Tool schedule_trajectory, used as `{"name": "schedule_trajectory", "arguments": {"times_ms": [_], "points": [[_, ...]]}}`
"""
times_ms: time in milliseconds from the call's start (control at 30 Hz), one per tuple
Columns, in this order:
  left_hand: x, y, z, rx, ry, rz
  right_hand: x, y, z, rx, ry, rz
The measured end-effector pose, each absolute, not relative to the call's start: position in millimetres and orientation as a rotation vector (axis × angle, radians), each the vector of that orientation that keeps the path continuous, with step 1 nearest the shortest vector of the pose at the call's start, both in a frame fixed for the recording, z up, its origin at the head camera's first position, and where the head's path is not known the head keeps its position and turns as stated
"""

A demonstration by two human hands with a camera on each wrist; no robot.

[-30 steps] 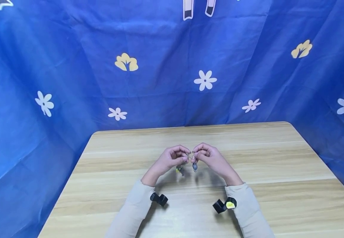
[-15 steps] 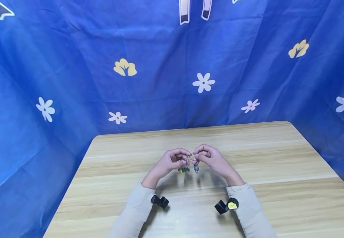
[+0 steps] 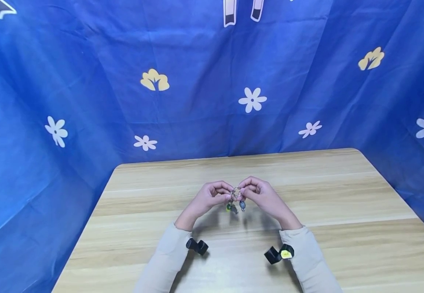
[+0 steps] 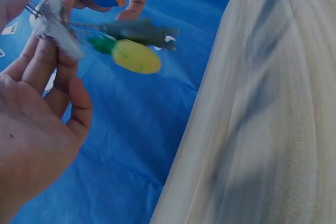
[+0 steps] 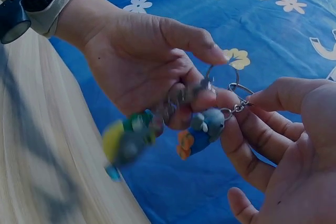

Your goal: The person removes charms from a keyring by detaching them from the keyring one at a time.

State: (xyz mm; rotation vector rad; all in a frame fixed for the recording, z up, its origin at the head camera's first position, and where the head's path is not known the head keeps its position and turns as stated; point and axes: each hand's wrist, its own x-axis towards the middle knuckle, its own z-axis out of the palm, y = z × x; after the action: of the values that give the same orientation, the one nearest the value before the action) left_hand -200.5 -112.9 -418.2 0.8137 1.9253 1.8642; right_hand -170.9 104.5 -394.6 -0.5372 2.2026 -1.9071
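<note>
Both hands meet over the wooden table, as seen in the head view. My left hand (image 3: 212,196) pinches a metal key ring (image 5: 238,75) between thumb and fingers. Hanging from it on chains are a yellow charm with a green top (image 4: 137,56) and a dark grey charm (image 4: 139,31), both partly blurred. My right hand (image 3: 260,194) pinches a smaller ring (image 5: 242,87), which overlaps the larger one in the right wrist view. A short chain links this small ring to a grey-and-blue animal figure charm with orange feet (image 5: 207,124).
The wooden table (image 3: 153,211) lies under both forearms, with its rounded far corners in view. A blue curtain (image 3: 204,110) with flower prints hangs behind and at the sides. Black wrist mounts (image 3: 197,246) sit on both sleeves.
The yellow and grey charms under my left hand have swung right, nearer the blue one. More of the ring shows between my fingertips. Both hands stay in nearly the same place.
</note>
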Motion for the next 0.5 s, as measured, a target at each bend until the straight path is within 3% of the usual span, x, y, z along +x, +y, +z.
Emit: {"name": "schedule_trajectory", "arguments": {"times_ms": [500], "points": [[-199.6,-108.9,-418.6,0.69,2.289,1.754,-164.6,99.5,-391.1,-0.577,2.315,-1.867]]}}
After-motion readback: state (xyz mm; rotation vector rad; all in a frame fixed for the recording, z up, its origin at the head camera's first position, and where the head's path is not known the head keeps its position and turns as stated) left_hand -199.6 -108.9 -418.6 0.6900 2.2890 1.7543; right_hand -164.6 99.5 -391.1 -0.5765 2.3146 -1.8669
